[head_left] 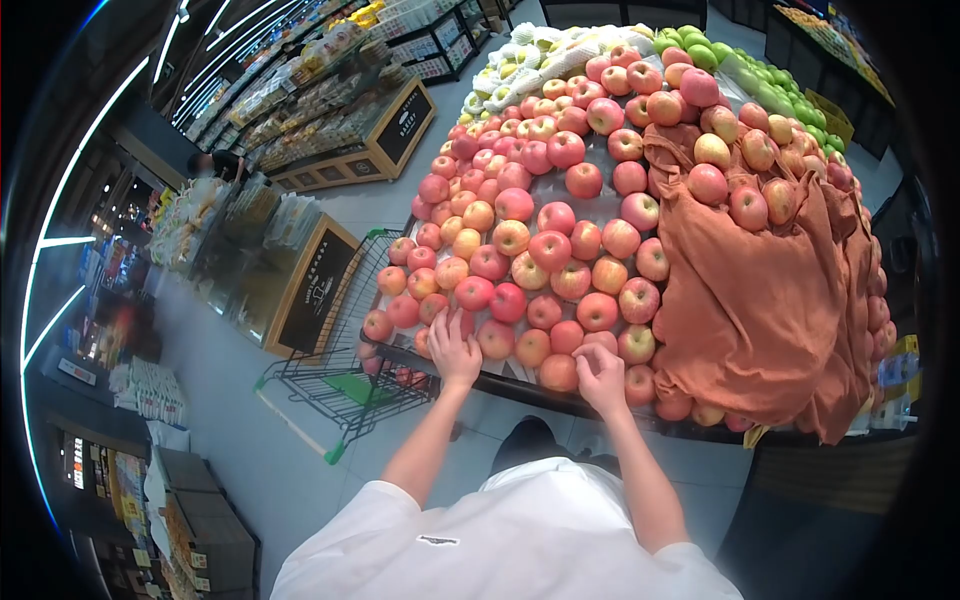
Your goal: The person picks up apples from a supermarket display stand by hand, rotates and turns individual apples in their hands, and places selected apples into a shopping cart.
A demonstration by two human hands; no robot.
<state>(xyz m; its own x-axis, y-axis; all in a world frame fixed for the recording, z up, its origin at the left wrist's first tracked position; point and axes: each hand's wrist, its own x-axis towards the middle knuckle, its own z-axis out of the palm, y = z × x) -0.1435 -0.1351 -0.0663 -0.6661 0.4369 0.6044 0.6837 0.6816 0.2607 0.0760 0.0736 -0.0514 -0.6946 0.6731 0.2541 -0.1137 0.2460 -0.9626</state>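
Observation:
My left hand [455, 352] reaches over the front edge of a sloping display of red and yellow apples. Its fingers are spread and rest on an apple [467, 322]; I cannot see a firm grip. Farther right, my right hand [600, 378] is at the front row with its fingers curled inward. An apple [601, 341] shows just beyond those fingertips, and another apple [558, 373] lies to their left. What the curled fingers hold, if anything, is hidden.
An orange-brown cloth [745, 300] drapes the display's right side, with several apples on it. Green apples [702, 56] and net-wrapped fruit [520, 70] lie at the back. A wire shopping cart [345, 385] stands at left. Beyond are bakery shelves [310, 270] and a person [222, 163].

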